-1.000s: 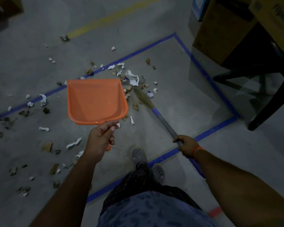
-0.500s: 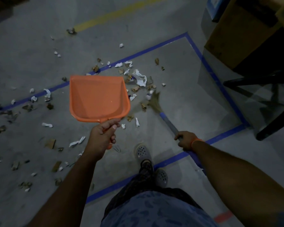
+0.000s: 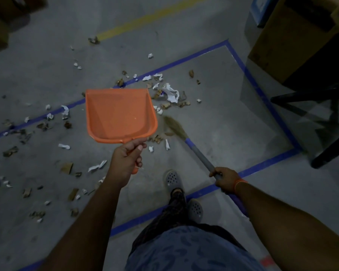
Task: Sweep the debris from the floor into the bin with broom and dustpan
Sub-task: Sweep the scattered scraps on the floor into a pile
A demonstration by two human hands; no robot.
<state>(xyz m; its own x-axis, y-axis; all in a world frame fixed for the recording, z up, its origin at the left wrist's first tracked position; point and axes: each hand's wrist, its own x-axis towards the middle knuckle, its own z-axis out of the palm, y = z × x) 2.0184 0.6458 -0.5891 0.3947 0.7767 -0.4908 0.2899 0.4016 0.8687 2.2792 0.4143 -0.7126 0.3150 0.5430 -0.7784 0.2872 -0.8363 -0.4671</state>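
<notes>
Head view: grey floor (image 3: 213,122), scattered debris (image 3: 171,94).

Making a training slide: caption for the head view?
Left hand holds empty orange dustpan; right hand sweeps broom through scattered debris.

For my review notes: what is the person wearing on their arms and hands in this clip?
Both forearms are bare, with no sleeves reaching them and no gloves on either hand. The left hand carries no band, watch or ring that can be seen. The right hand has a thin orange band around the wrist. Lighting is dim, so finer marks cannot be made out.
</notes>
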